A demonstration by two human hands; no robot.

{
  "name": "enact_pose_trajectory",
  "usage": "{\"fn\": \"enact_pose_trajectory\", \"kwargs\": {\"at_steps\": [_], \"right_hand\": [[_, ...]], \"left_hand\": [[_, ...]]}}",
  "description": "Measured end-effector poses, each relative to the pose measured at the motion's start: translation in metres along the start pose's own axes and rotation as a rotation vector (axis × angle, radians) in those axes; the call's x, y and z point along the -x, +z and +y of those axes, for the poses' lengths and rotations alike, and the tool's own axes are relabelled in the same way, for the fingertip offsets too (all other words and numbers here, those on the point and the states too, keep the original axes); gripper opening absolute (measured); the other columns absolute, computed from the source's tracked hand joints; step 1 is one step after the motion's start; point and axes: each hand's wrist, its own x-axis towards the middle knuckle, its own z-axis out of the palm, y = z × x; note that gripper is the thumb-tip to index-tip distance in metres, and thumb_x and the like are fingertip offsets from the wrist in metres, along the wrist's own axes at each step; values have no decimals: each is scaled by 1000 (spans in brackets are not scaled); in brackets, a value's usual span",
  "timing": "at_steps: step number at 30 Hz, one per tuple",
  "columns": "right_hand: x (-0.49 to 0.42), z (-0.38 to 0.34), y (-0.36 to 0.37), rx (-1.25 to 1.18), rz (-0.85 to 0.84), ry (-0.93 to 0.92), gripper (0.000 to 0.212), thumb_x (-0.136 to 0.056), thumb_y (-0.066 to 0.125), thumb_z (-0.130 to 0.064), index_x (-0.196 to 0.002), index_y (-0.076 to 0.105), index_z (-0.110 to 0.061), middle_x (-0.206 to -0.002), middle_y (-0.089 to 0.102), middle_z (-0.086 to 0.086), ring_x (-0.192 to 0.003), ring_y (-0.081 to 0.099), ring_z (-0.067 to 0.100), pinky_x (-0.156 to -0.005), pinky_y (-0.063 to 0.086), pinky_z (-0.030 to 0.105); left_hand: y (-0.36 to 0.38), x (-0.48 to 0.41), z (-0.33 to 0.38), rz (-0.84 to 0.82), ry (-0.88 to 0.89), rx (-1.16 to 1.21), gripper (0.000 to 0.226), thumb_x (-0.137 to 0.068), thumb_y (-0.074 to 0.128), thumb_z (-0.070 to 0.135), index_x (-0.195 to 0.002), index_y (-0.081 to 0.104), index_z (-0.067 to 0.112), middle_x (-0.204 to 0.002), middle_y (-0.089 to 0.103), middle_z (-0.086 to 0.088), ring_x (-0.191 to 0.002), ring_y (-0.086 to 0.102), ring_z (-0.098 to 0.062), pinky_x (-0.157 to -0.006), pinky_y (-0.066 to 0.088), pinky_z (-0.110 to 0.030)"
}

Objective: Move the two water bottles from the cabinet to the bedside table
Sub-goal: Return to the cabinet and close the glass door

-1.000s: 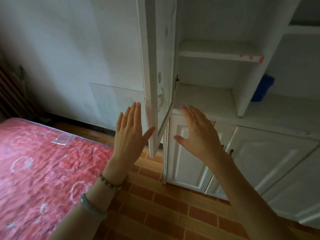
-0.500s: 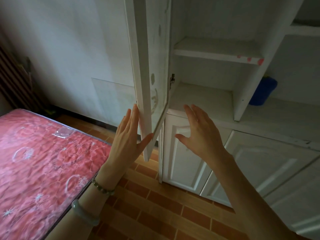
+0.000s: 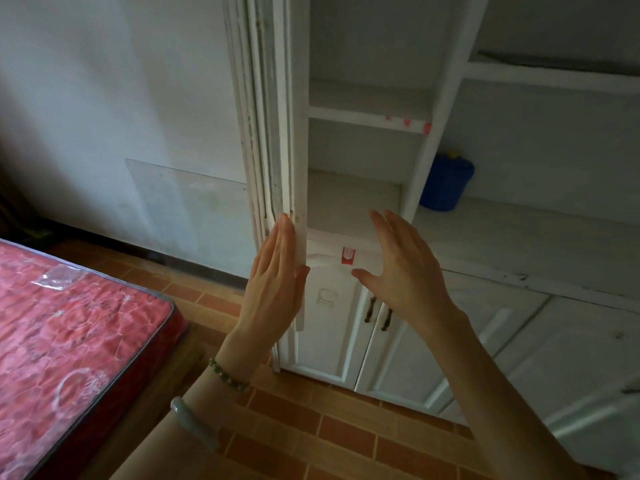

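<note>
Far left: red mattress (image 3: 69, 341) with a clear plastic patch on top, orange tile floor (image 3: 311, 438) beside it. A clear sheet (image 3: 187, 216) leans against the white wall behind.

Left hand (image 3: 273, 292): flat, fingers straight and together, palm pressed against the outer face of the open cabinet door (image 3: 273, 133), thumb hooked round its front edge. Not gripping, just laid on it. Bead bracelet (image 3: 228, 375) at the wrist, pale bangle (image 3: 194, 424) further up the forearm. The door is seen almost edge-on (paint chipped along the edge).

Cabinet (image 3: 367, 188) open compartment just right of the door: two white shelves visible, both bare in the part shown. Red marks on the upper shelf's front lip.

Right hand (image 3: 405, 268): open, fingers spread and slightly curled, holding nothing, hanging in front of the lower shelf edge, touching nothing as far as I can tell. A red-and-white sticker (image 3: 348, 255) sits on the ledge between the two hands.

Below: closed lower doors with dark handles (image 3: 377, 313).

Right compartment: blue container (image 3: 446, 183) with a yellow bit on top, standing on the counter ledge. No water bottles identifiable in view.
</note>
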Motion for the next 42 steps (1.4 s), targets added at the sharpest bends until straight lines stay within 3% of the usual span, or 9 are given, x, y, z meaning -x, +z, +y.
{"fn": "enact_pose_trajectory", "kwargs": {"at_steps": [4,12,19,25,35,42], "right_hand": [[8,28,-8,8,1,29,91,-70,77,-36,-141,25,-12,-145,32,19,-132,30,33,-105,30,45],[6,76,-12,45,11,86,89,-75,72,-39,-143,21,-12,-148,27,16,-135,25,29,-108,26,41],[-20,113,-5,93,88,161,89,-68,79,-35,-136,34,-2,-137,43,23,-126,40,36,-100,34,43],[-48,143,1,127,109,228,89,-69,79,-33,-138,31,-3,-139,39,25,-127,39,37,-100,35,46],[-88,169,28,189,107,303,89,-69,78,-34,-138,31,-4,-139,39,24,-128,38,35,-101,35,45],[-106,175,42,177,121,332,90,-68,79,-35,-138,32,-5,-138,41,24,-126,40,35,-99,38,45]], "left_hand": [[22,-16,21,-12,48,-92,73,-96,38,33,-145,-11,12,-154,1,-11,-143,1,-24,-113,19,-50],[68,-66,50,-117,163,-204,79,-93,44,47,-146,2,7,-154,2,-12,-143,1,-27,-115,8,-46],[121,-119,58,-159,252,-258,80,-88,42,50,-146,10,6,-153,5,-12,-141,6,-30,-113,8,-49],[159,-153,56,-137,276,-232,86,-84,56,46,-146,12,6,-153,10,-13,-141,9,-28,-113,17,-51],[196,-184,42,-80,340,-295,99,-77,68,44,-147,8,7,-155,3,-11,-142,1,-27,-114,3,-51],[211,-203,37,-65,346,-299,99,-77,68,42,-147,7,8,-154,5,-10,-142,4,-27,-113,5,-52]]}}
